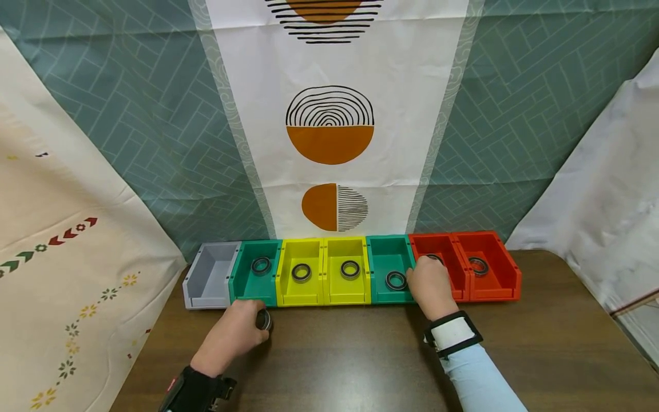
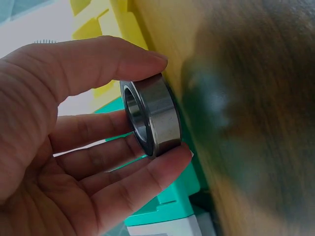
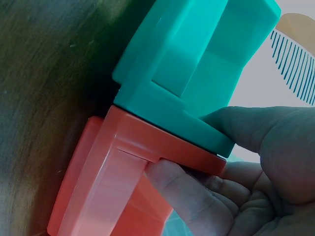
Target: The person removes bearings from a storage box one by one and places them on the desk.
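My left hand (image 1: 234,332) is just in front of the left green bin (image 1: 252,294). Its thumb and fingertips pinch a ball bearing (image 2: 165,115) on edge, a steel ring with dark seals. My right hand (image 1: 431,286) straddles the side walls where the right green bin (image 3: 147,98) meets a red bin (image 3: 133,142). Its thumb lies on the green side and the index finger on the red side, pinching both walls. A bearing (image 1: 396,280) lies in that green bin beside the hand; another bearing (image 1: 435,257) in the red bin is partly hidden behind it.
Bins stand in a row on the brown table (image 1: 334,355): a grey bin (image 1: 208,294) at left, two yellow bins mid-row, an outer red bin (image 1: 494,292) at right. Single bearings lie in the left green, both yellow and outer red bins. A patterned cloth (image 1: 329,212) hangs behind.
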A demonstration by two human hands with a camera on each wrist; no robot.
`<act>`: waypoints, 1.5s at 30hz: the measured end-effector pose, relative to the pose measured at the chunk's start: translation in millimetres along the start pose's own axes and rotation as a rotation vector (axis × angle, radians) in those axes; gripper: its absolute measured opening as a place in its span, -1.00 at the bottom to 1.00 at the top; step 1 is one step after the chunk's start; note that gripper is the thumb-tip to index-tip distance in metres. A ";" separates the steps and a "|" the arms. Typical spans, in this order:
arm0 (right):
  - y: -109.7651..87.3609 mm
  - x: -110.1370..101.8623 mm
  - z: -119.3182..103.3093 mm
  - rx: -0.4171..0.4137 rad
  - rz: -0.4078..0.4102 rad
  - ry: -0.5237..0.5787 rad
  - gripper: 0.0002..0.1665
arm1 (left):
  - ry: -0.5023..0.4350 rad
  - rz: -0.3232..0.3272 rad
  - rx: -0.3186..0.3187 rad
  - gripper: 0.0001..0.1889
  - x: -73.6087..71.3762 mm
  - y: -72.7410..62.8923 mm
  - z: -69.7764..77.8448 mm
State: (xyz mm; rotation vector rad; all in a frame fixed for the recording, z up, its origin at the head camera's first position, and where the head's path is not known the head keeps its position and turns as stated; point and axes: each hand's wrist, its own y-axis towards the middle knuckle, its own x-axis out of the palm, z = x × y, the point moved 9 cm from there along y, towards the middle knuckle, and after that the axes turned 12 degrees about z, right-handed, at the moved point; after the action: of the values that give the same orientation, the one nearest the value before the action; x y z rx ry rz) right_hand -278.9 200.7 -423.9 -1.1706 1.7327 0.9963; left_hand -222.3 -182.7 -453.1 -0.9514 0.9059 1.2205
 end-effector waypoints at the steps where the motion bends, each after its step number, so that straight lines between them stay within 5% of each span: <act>1: -0.4 0.5 0.3 0.003 -0.003 0.003 -0.59 | 0.003 -0.010 -0.003 -0.58 1.9 -0.1 -0.6; 29: -1.6 3.0 1.5 -0.009 0.044 -0.016 -0.60 | 0.032 -0.019 -0.010 -0.75 18.6 2.6 -6.2; 45: -1.5 1.9 2.8 0.001 0.050 -0.008 -0.59 | 0.022 -0.045 -0.021 -0.65 23.4 3.0 -11.9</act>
State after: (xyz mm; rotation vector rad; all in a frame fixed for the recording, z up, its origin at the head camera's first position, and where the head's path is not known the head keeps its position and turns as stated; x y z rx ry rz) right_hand -277.4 202.3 -427.0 -1.1264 1.7634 1.0282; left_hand -223.0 -185.7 -479.3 -0.9986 0.8863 1.1858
